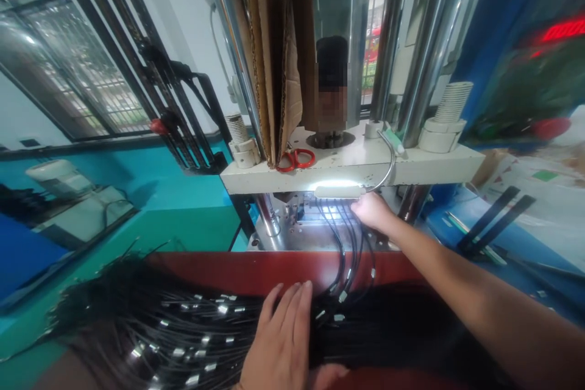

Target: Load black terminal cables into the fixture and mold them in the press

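My left hand lies on a thick bundle of black cables with small white tags. Its fingers are stretched out and the thumb is spread to the side. My right hand reaches into the press opening, fingers closed at the end of a black cable; the fingertips are partly hidden. Several cables run from the lit metal mould down over a red-brown ledge toward the bundle. Just above the right hand, a glowing lamp hangs on a bent metal neck.
The press's cream plate spans above the opening, between steel columns. Red-handled scissors lie on it beside upright cardboard. At right, a blue surface holds tools. A white machine stands left.
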A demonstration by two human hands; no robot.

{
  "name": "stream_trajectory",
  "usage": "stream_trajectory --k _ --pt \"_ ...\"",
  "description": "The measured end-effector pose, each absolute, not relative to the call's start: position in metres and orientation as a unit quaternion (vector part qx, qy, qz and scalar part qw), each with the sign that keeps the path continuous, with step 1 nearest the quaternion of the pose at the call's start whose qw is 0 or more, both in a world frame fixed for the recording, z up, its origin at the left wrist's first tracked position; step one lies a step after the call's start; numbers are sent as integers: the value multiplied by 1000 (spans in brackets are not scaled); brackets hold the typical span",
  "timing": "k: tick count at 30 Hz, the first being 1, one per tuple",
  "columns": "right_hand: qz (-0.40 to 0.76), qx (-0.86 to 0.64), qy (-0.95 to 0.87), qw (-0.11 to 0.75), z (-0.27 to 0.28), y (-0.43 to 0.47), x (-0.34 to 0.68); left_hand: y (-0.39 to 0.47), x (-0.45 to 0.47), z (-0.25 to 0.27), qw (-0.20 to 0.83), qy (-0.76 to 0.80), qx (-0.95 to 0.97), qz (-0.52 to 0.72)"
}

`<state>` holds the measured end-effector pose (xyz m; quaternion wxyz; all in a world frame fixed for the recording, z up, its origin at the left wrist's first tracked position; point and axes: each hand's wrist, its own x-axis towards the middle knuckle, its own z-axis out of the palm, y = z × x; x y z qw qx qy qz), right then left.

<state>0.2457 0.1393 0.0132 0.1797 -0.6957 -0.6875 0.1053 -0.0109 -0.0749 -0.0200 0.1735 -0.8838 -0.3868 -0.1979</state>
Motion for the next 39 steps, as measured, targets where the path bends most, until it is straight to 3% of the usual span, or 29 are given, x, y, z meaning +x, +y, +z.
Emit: stream_trajectory --k 13,21,26,39 --pt "78 -697 -706 96 16 141 246 -54 -2 -14 104 -404 -882 -218" --pt "26 -676 -730 100 21 136 243 -23 7 41 1 -451 -859 -241" --pt "1 -650 -752 110 15 138 238 0 32 47 -42 -449 -852 -266" --pt "-16 -644 -755 120 13 138 238 -9 39 21 0 -431 -849 -305"
